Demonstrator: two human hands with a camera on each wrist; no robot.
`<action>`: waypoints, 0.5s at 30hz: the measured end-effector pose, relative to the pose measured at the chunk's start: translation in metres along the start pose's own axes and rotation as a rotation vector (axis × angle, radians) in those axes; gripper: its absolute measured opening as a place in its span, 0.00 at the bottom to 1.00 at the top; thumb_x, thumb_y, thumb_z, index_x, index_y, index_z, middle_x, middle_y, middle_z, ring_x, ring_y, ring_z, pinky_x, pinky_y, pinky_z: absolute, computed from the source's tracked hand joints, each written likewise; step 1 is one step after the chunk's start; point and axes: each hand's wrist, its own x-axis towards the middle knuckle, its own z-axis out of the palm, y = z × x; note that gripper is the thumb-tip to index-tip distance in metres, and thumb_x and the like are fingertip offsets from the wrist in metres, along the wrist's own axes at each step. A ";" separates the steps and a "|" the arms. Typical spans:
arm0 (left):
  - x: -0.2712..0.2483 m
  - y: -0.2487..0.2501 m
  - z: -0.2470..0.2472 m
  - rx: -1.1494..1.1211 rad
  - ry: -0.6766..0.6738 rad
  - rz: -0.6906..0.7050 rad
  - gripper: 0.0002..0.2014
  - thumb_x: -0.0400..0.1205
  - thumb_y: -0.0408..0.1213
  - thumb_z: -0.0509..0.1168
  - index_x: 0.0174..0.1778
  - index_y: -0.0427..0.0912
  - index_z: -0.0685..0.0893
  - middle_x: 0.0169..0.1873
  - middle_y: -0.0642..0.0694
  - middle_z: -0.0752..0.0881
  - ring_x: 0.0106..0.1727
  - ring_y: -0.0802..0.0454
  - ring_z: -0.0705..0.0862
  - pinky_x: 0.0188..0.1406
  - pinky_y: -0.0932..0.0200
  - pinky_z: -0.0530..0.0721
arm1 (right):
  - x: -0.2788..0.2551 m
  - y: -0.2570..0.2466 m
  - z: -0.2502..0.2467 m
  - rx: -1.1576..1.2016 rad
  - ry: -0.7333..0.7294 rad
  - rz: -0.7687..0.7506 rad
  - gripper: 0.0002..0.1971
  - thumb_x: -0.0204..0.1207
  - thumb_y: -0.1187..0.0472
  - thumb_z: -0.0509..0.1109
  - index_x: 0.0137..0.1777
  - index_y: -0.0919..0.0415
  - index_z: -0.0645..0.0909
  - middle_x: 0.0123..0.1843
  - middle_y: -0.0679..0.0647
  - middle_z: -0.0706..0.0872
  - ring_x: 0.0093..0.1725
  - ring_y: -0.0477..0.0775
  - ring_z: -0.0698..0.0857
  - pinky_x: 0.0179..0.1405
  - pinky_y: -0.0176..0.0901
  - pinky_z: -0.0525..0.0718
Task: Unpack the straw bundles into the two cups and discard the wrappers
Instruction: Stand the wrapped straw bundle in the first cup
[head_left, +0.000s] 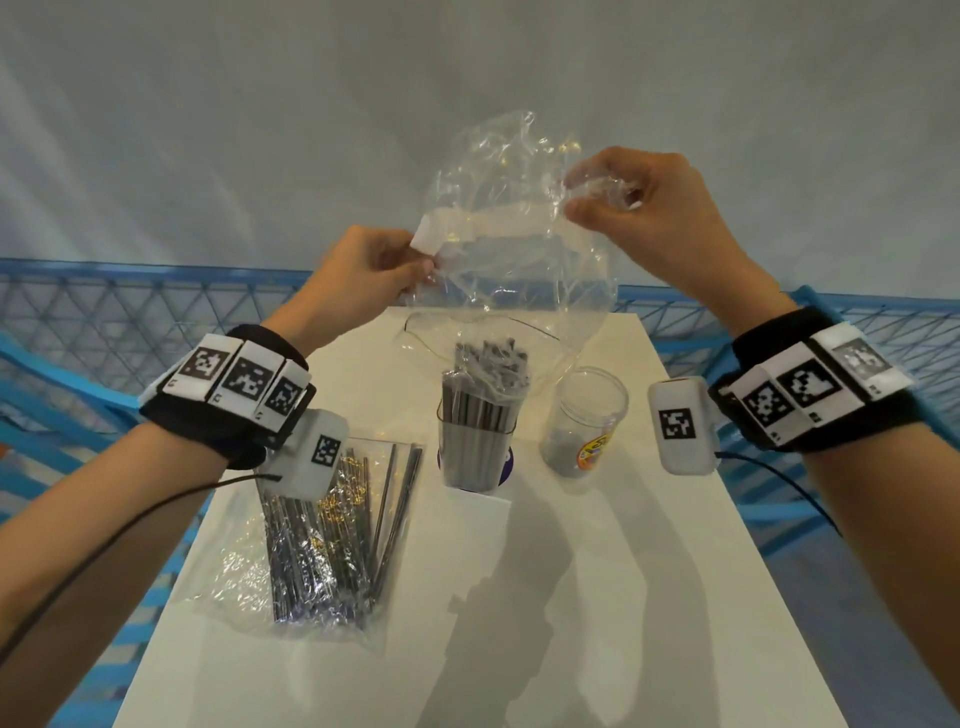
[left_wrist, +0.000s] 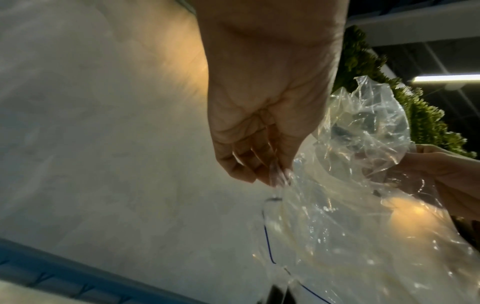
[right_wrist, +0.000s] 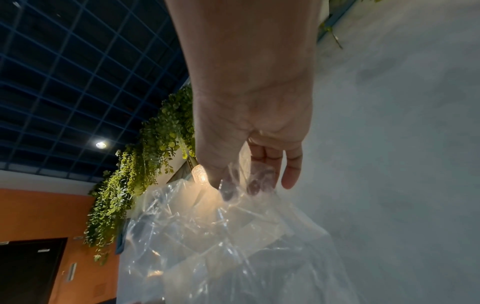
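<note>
Both hands, left hand (head_left: 363, 270) and right hand (head_left: 660, 208), pinched the emptied clear wrapper (head_left: 509, 234) aloft above the straw-filled cup (head_left: 475, 447), seemingly to crumple it for discarding.

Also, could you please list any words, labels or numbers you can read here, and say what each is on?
No text is readable.
Sticker on the empty cup: colourful print, too blurred to read.
Square coded tags on the wristbands: black-and-white patterns; the tiny characters beside them are too small.
Clear wrapper: white strip, blank.

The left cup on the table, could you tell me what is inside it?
The left cup holds a bunch of dark straws standing upright. Its bottom is hidden by them.
</note>
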 end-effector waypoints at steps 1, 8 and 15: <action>-0.001 0.005 0.000 -0.001 0.023 0.028 0.08 0.84 0.32 0.63 0.56 0.37 0.86 0.45 0.45 0.89 0.35 0.69 0.83 0.42 0.71 0.81 | -0.001 -0.001 -0.005 -0.006 0.025 -0.002 0.08 0.74 0.51 0.73 0.52 0.48 0.86 0.37 0.52 0.88 0.34 0.63 0.78 0.38 0.46 0.77; -0.016 0.050 0.005 -0.033 0.267 0.210 0.08 0.84 0.35 0.63 0.51 0.35 0.85 0.41 0.42 0.87 0.38 0.55 0.83 0.42 0.58 0.82 | -0.020 -0.008 -0.051 0.083 0.194 -0.160 0.15 0.79 0.55 0.69 0.61 0.62 0.78 0.41 0.57 0.81 0.36 0.62 0.77 0.36 0.51 0.76; -0.058 0.082 0.032 -0.046 0.241 0.265 0.06 0.84 0.38 0.64 0.42 0.53 0.81 0.34 0.48 0.83 0.34 0.62 0.81 0.41 0.65 0.83 | -0.072 0.009 -0.085 0.375 0.096 -0.053 0.10 0.77 0.57 0.68 0.57 0.52 0.75 0.47 0.50 0.85 0.36 0.52 0.84 0.38 0.44 0.84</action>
